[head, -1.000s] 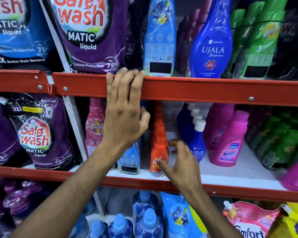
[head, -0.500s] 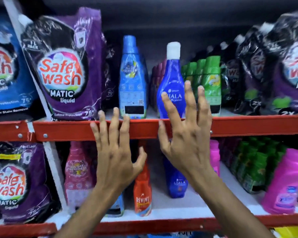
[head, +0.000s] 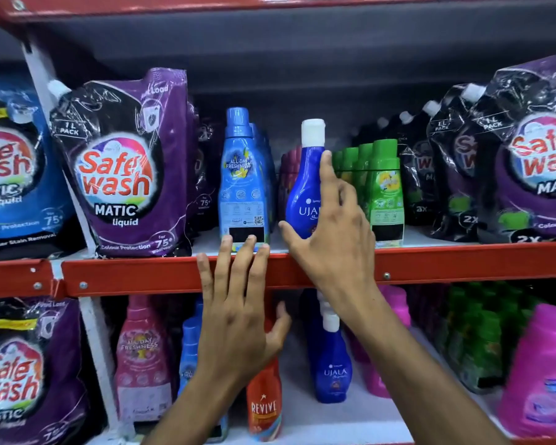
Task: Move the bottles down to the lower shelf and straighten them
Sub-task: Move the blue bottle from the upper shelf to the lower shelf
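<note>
The red upper shelf rail (head: 142, 277) spans the view. My left hand (head: 238, 319) lies flat and open against it at six o'clock, holding nothing. At its one o'clock, my right hand (head: 331, 232) spreads around the dark blue Ujala bottle (head: 305, 187) standing upright on the upper shelf, fingers touching, not yet clasped.
</note>
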A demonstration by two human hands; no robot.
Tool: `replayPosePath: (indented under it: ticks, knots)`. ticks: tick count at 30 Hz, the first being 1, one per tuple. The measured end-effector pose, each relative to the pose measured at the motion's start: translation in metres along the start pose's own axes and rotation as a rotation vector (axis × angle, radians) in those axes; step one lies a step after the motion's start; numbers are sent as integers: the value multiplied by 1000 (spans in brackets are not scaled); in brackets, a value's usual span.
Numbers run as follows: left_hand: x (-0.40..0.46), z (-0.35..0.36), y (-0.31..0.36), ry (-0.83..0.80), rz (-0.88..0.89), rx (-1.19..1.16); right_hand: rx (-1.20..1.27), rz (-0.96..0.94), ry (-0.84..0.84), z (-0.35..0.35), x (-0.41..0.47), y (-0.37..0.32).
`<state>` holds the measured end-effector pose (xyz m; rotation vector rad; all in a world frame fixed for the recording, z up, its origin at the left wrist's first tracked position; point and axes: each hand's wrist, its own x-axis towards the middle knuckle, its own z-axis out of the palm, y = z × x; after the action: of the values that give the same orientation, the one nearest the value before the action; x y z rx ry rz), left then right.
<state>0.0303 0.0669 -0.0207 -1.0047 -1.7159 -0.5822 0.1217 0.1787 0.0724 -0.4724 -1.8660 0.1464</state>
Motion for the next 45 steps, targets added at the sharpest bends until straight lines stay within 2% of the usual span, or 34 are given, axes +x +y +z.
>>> replayPosePath:
  ticks: [6,10,13,17,21,27,33,39,45]
  knots:
    - [0,1,-2,20,15,44,123,9,119,-7,5,6]
    - [0,1,-2,42,17,40,268,-35,256,-36,3,8]
    - [0,1,-2,56,11,41,294,-93,272,-60,-14,12]
    - [0,3,0,63,-6,46,271,-103,208,-76,-55,26]
    - [0,5,3,75,-25,44,238,-22,102,-67,-107,49]
    - [0,12,7,102,-47,32,218,176,-85,-10,-174,87]
    - [0,16,8,128,-61,28,164,265,-282,50,-210,117]
    - [0,17,6,127,-57,21,105,311,-354,73,-224,124]
    - [0,15,10,79,-83,27,95,312,-323,77,-230,121]
